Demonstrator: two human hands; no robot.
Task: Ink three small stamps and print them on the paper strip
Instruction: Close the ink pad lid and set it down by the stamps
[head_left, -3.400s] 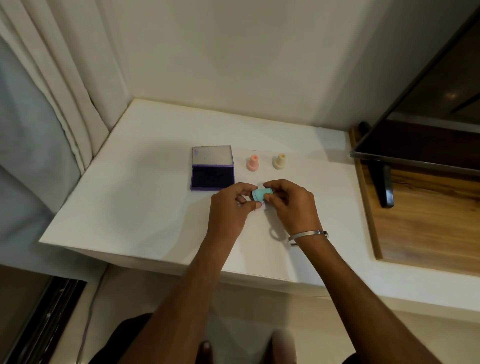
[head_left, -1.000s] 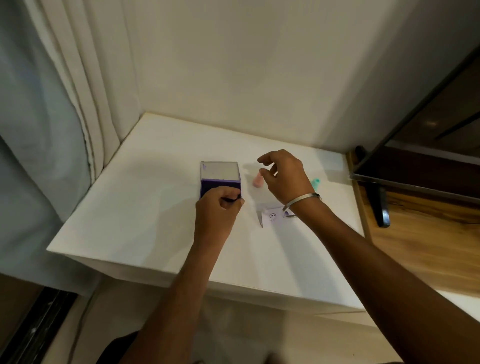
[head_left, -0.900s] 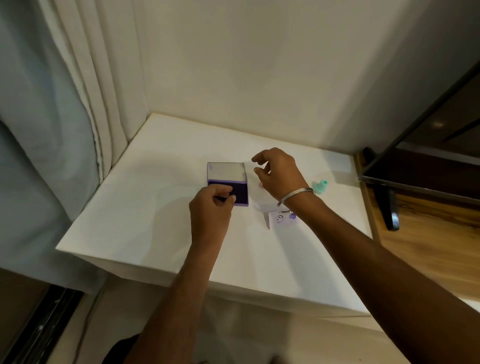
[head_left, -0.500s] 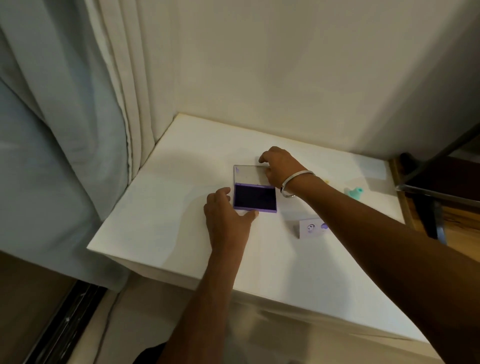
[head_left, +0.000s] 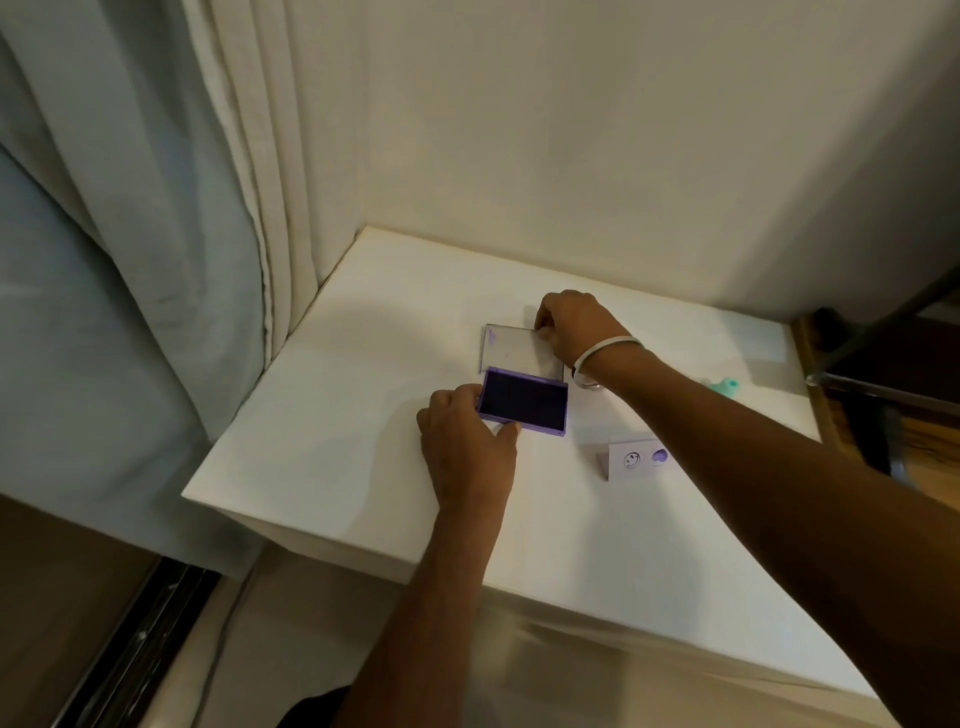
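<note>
A purple ink pad (head_left: 523, 401) lies open on the white table (head_left: 332, 447), its clear lid (head_left: 511, 347) folded back flat behind it. My left hand (head_left: 465, 447) grips the pad's front left corner between thumb and fingers. My right hand (head_left: 574, 325) pinches the lid's far right corner. The paper strip (head_left: 636, 460) lies to the right of the pad with a smiley print and a purple blot on it; my right forearm covers its right end. A teal stamp (head_left: 724, 387) lies on its side further right. The other stamps are hidden.
A curtain (head_left: 130, 234) hangs at the table's left edge, and a wall closes the back. A dark screen on a stand (head_left: 883, 374) and a wooden surface border the table at the right.
The teal stamp that both hands held earlier now lies at the right. The left hand took hold of the ink pad; the right hand moved from the stamps to the pad's lid. The view swung left.
</note>
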